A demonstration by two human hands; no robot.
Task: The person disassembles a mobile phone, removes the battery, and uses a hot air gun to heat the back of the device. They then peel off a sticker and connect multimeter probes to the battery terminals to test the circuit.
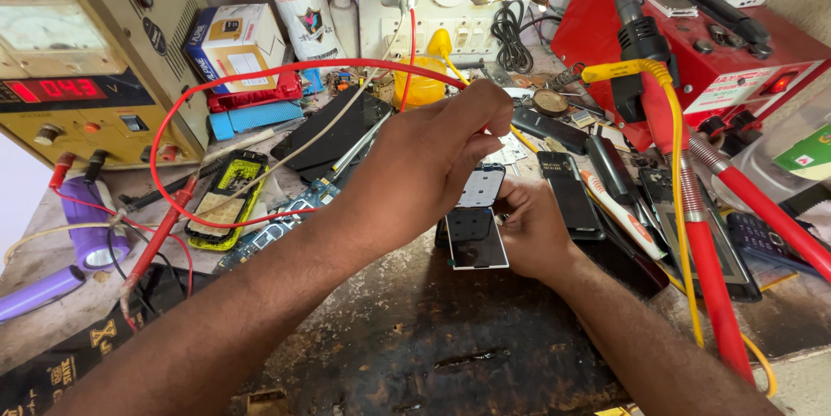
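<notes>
Desk (pixel 415 355): dark, worn and scratched, crowded with phone parts and tools across its far half.
Power supply (pixel 86 52): beige box at the far left with a needle dial and a red lit number display.
Red box (pixel 692 44): red metal unit at the far right, a black handpiece (pixel 639 44) propped against its front.
Red wire (pixel 260 74): loops in a wide arc from the left side over to the left hand.
Left hand (pixel 424 165): raised over the phone, knuckles up – fingers (pixel 485 109) bunched tightly together at the tips, seemingly pinching the wire's end, though what they grip is hidden.
Right hand (pixel 532 230): rests on the desk just right of the phone, fingers curled against the phone's edge, steadying it; how far they wrap around cannot be told.
Phone (pixel 474 225): small opened handset lying flat near the desk's middle, between the two hands – dark glossy lower half, pale upper half.
Yellow phone frame (pixel 227 199): lies to the left, well apart from the hands.
Pen (pixel 619 212): white and orange, to the right beside dark phone bodies.
</notes>
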